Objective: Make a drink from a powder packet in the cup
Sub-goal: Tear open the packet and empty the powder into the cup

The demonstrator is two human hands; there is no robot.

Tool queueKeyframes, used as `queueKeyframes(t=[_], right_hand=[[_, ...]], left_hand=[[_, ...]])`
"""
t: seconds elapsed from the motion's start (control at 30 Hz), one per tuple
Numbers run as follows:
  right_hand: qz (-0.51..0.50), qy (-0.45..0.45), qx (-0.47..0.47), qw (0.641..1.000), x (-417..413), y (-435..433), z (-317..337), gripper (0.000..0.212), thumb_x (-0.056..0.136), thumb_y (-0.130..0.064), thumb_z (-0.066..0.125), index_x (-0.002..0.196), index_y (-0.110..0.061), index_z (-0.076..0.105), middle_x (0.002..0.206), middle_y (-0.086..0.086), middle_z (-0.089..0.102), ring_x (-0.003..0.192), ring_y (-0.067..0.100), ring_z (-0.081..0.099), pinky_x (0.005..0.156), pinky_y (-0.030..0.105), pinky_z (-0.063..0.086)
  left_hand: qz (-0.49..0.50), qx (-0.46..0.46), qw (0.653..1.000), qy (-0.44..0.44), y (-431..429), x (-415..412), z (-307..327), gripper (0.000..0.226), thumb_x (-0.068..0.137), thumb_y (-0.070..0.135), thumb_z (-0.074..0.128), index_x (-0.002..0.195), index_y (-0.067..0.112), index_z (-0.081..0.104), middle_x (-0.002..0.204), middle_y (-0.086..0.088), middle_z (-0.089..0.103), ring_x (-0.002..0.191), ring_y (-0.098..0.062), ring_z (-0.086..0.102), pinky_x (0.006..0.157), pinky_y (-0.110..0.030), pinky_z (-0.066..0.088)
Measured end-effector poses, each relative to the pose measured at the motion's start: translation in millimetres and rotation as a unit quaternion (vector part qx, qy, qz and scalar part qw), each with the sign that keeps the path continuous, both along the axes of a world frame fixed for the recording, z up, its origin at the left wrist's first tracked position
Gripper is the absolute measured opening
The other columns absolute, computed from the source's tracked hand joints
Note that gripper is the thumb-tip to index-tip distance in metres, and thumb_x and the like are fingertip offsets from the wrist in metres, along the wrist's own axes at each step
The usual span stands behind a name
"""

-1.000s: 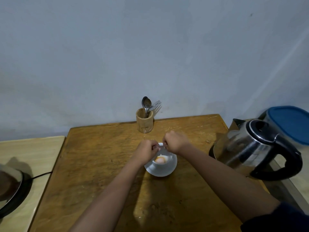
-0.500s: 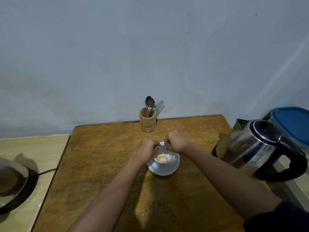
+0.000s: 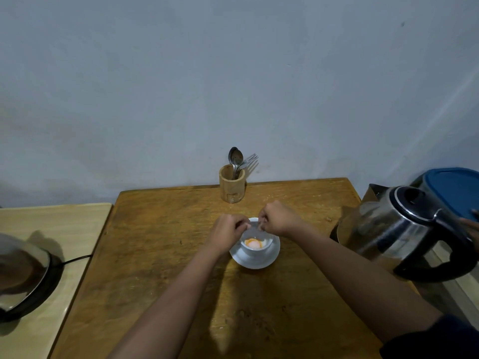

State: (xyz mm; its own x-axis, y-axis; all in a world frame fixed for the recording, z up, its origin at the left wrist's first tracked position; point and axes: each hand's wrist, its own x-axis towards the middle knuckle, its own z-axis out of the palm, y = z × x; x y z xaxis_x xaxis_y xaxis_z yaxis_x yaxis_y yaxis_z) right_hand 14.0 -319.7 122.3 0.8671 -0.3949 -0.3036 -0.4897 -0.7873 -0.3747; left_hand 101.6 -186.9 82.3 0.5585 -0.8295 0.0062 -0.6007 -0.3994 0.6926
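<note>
Left hand (image 3: 228, 233): fingers curled shut, pinching one end of a small pale powder packet (image 3: 255, 227) over the cup; packet mostly hidden, hard to make out.
Right hand (image 3: 276, 218): same pinch on the other end, knuckles up, just beside the left hand, right above the cup's far rim.
Head view, cup: small white ceramic cup (image 3: 255, 248) sits on a round white saucer (image 3: 255, 261) mid-table; pale mound w/ orange ring inside, i.e. powder already in.
Change vs 1 s ago: hands barely shift, same pinch over the cup; powder heap looks abt the same. Camera tilts/shifts a bit, that's all.
Meaning: judged as tail end of emptying the packet, prob. shaking out the last bit. Pouring step near done; water + stir not yet done.
Next needs: shiny steel electric kettle w/ black handle (image 3: 404, 229) stands near, on the right edge of the worn brown wooden table (image 3: 160, 255); metal spoons and a fork (image 3: 237, 160) upright in a round wooden holder (image 3: 232, 186) behind the cup.
Risk: light packet, powder may spill onto saucer.
</note>
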Motion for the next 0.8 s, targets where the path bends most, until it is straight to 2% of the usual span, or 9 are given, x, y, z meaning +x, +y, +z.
queueKeyframes(t=[0.1,0.2,0.33,0.47,0.63,0.8], right_hand=[[-0.047,-0.027,0.041,0.998,0.4,1.5,2.6,0.011,0.083,-0.007,0.061,0.076,-0.004,0.068,0.068,0.004,0.059,0.062,0.015,0.049,0.060,0.032,0.043],[-0.073,-0.058,0.083,0.992,3.3,2.9,5.8,0.016,0.083,-0.007,0.060,0.068,-0.011,0.059,0.070,0.008,0.056,0.067,0.019,0.050,0.063,0.034,0.044],[-0.113,-0.109,0.161,0.974,13.1,16.8,11.0,0.010,0.083,-0.005,0.064,0.083,-0.013,0.058,0.067,0.001,0.056,0.064,0.016,0.055,0.065,0.034,0.051],[-0.103,-0.128,0.224,0.961,33.2,51.0,1.4,0.019,0.082,-0.003,0.065,0.079,-0.015,0.051,0.063,0.001,0.055,0.053,0.013,0.054,0.056,0.030,0.047],[-0.033,-0.056,0.228,0.971,57.7,115.2,-41.8,0.029,0.080,-0.009,0.067,0.068,-0.023,0.045,0.062,-0.001,0.053,0.064,0.023,0.059,0.064,0.037,0.051],[0.034,0.051,0.229,0.971,59.0,158.8,-89.4,0.028,0.077,-0.010,0.065,0.064,-0.024,0.044,0.060,0.003,0.060,0.072,0.030,0.070,0.071,0.042,0.056]], left_hand=[[0.048,-0.025,0.996,0.065,3.7,0.2,0.5,0.005,0.083,0.014,0.063,0.084,0.013,0.067,0.080,-0.007,0.067,0.077,-0.019,0.061,0.070,-0.033,0.050],[0.090,-0.056,0.984,0.145,5.7,-1.1,4.6,0.007,0.084,0.013,0.061,0.079,0.018,0.061,0.070,0.002,0.057,0.067,-0.012,0.052,0.061,-0.022,0.042],[0.182,-0.112,0.948,0.235,16.4,3.4,11.1,0.011,0.084,0.011,0.063,0.094,0.014,0.060,0.074,0.002,0.055,0.068,-0.011,0.052,0.062,-0.022,0.045],[0.257,-0.132,0.924,0.253,55.9,18.7,0.3,0.018,0.083,0.011,0.065,0.099,0.015,0.058,0.073,0.002,0.055,0.069,-0.012,0.053,0.061,-0.023,0.045],[0.356,-0.134,0.897,0.224,123.5,12.7,-28.9,0.027,0.081,-0.002,0.063,0.108,0.001,0.062,0.064,0.003,0.051,0.060,-0.008,0.046,0.052,-0.006,0.041],[0.418,-0.105,0.865,0.258,171.2,-15.8,-64.9,0.028,0.080,-0.009,0.059,0.107,-0.008,0.061,0.068,0.003,0.055,0.068,-0.014,0.051,0.054,-0.004,0.043]])
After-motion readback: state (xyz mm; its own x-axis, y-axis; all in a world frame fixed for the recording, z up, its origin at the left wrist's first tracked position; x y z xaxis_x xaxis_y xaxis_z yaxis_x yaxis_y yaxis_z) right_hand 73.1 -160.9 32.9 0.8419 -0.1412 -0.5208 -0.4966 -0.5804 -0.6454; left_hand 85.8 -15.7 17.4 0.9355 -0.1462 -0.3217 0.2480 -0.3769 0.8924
